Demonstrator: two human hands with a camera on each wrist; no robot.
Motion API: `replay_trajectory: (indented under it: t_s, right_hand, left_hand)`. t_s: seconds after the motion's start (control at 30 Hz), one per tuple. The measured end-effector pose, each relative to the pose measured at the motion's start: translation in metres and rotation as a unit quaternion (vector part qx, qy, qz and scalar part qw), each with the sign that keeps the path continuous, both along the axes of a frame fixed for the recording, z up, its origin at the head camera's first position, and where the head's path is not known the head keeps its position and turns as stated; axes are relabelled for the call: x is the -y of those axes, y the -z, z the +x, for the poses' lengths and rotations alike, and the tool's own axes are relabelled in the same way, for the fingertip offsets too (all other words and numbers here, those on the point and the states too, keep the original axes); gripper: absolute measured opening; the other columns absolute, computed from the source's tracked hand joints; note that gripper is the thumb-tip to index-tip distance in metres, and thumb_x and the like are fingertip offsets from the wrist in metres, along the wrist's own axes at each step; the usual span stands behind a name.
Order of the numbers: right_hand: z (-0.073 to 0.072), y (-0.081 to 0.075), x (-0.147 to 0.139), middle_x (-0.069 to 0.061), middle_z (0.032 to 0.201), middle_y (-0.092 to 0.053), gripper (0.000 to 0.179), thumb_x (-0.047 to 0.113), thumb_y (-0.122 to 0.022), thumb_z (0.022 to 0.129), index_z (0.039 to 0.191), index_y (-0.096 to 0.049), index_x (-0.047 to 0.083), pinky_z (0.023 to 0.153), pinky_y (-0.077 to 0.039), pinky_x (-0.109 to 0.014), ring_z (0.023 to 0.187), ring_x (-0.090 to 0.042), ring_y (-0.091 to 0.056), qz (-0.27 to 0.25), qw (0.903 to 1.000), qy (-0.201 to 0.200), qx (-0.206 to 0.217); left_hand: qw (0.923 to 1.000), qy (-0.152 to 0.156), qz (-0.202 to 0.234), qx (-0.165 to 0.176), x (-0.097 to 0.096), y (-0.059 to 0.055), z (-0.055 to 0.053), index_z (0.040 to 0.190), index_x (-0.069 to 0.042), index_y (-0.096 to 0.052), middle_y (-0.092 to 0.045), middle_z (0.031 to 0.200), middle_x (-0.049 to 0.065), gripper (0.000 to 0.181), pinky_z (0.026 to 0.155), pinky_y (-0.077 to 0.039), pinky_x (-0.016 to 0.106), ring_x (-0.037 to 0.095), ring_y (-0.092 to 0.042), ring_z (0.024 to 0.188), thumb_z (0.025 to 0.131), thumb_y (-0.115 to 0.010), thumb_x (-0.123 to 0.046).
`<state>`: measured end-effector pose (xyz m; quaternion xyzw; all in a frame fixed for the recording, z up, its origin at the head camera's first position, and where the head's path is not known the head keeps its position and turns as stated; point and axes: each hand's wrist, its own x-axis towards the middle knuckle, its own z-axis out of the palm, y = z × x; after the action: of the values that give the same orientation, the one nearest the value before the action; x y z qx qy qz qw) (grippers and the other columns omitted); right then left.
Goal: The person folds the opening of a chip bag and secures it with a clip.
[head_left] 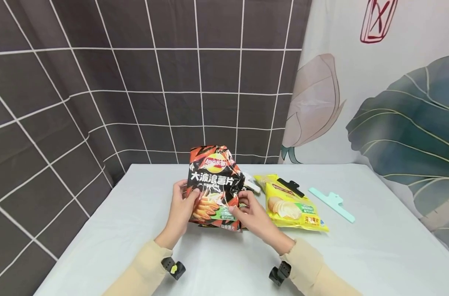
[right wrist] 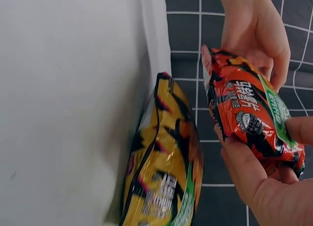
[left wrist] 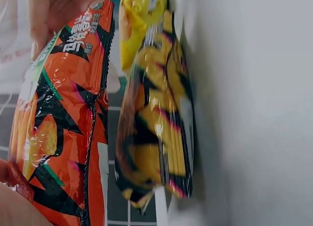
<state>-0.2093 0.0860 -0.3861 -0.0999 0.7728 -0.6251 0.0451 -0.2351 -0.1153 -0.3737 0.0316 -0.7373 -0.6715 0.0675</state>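
Note:
A red and black bag of potato chips (head_left: 213, 185) is raised off the table, its printed front tilted up. My left hand (head_left: 181, 207) grips its left edge, thumb on the front. On the right side, my right hand (head_left: 255, 216) pinches the bag's lower edge between thumb and fingers. A gold and black chip bag (left wrist: 151, 113) lies on the table just beyond, mostly hidden in the head view. Both wrist views show a gap between the two bags. To the right of my right hand lies a yellow chip bag (head_left: 289, 205).
A black bag clip (head_left: 290, 187) sits across the top of the yellow bag. A light teal clip (head_left: 332, 203) lies farther right on the white table (head_left: 109, 246). Partly hidden behind the bags is a white clip (head_left: 252, 183). A dark gridded curtain (head_left: 172, 102) hangs behind the table.

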Motion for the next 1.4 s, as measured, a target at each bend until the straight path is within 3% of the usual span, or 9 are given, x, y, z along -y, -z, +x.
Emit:
replay_trajectory:
  t_s: [0.33, 0.57, 0.7, 0.93, 1.07, 1.17, 1.4]
  right_hand:
    - [0.016, 0.001, -0.037, -0.022, 0.123, -0.055, 0.044, 0.016, -0.064, 0.092, 0.122, -0.036, 0.001, 0.068, -0.055, -0.026, 0.095, -0.017, -0.061, 0.0, 0.9994, -0.032, -0.009]
    - [0.026, 0.01, -0.062, -0.022, 0.121, -0.052, 0.045, 0.017, -0.064, 0.092, 0.121, -0.036, -0.002, 0.077, -0.055, -0.025, 0.104, -0.024, -0.06, 0.028, 0.9977, -0.052, -0.034]
    - [0.031, 0.014, -0.074, -0.021, 0.121, -0.05, 0.045, 0.018, -0.064, 0.091, 0.121, -0.036, -0.002, 0.083, -0.053, -0.023, 0.112, -0.031, -0.058, 0.033, 0.9972, -0.059, -0.03]
    - [0.038, 0.021, -0.087, -0.017, 0.117, -0.051, 0.046, 0.018, -0.066, 0.09, 0.121, -0.038, -0.002, 0.083, -0.053, -0.021, 0.105, -0.016, -0.06, 0.057, 0.9967, -0.054, -0.022]
    - [0.04, 0.025, -0.092, -0.019, 0.12, -0.053, 0.044, 0.019, -0.066, 0.09, 0.12, -0.04, -0.002, 0.086, -0.052, -0.02, 0.112, -0.03, -0.059, 0.078, 0.9947, -0.053, -0.041]
    - [0.041, 0.026, -0.094, -0.021, 0.123, -0.054, 0.043, 0.019, -0.066, 0.09, 0.119, -0.041, -0.001, 0.091, -0.052, -0.027, 0.116, -0.039, -0.057, 0.095, 0.9932, -0.048, -0.048]
    - [0.04, 0.028, -0.096, -0.026, 0.127, -0.054, 0.049, 0.016, -0.068, 0.087, 0.124, -0.041, -0.003, 0.094, -0.051, -0.032, 0.118, -0.042, -0.056, 0.081, 0.9953, -0.033, -0.043]
  left_hand:
    - [0.9982, 0.053, -0.025, -0.014, -0.017, 0.004, 0.017, 0.13, -0.005, -0.035, -0.045, 0.127, 0.017, 0.042, 0.093, -0.041, 0.038, 0.026, -0.044, 0.113, 0.094, -0.055, -0.013]
    - [0.9927, 0.095, -0.075, -0.001, -0.025, 0.01, 0.025, 0.123, -0.007, -0.036, -0.047, 0.116, 0.015, 0.041, 0.086, -0.043, 0.034, 0.025, -0.047, 0.105, 0.092, -0.061, -0.019]
    - [0.9885, 0.121, -0.09, -0.011, -0.028, 0.014, 0.029, 0.122, -0.004, -0.036, -0.049, 0.116, 0.016, 0.042, 0.087, -0.042, 0.034, 0.024, -0.048, 0.104, 0.092, -0.062, -0.021]
    - [0.9819, 0.156, -0.106, -0.012, -0.034, 0.022, 0.033, 0.12, -0.003, -0.036, -0.051, 0.113, 0.016, 0.043, 0.084, -0.042, 0.032, 0.021, -0.05, 0.098, 0.092, -0.063, -0.022]
    - [0.98, 0.166, -0.109, -0.018, -0.037, 0.027, 0.033, 0.123, -0.003, -0.037, -0.051, 0.111, 0.016, 0.046, 0.082, -0.043, 0.032, 0.021, -0.049, 0.096, 0.091, -0.063, -0.022]
    - [0.9784, 0.173, -0.111, -0.021, -0.037, 0.029, 0.034, 0.128, -0.004, -0.036, -0.051, 0.114, 0.015, 0.049, 0.083, -0.042, 0.033, 0.021, -0.048, 0.098, 0.092, -0.063, -0.024]
    - [0.9757, 0.183, -0.116, -0.033, -0.04, 0.029, 0.032, 0.13, -0.005, -0.037, -0.052, 0.121, 0.014, 0.05, 0.09, -0.043, 0.036, 0.022, -0.05, 0.107, 0.093, -0.062, -0.028]
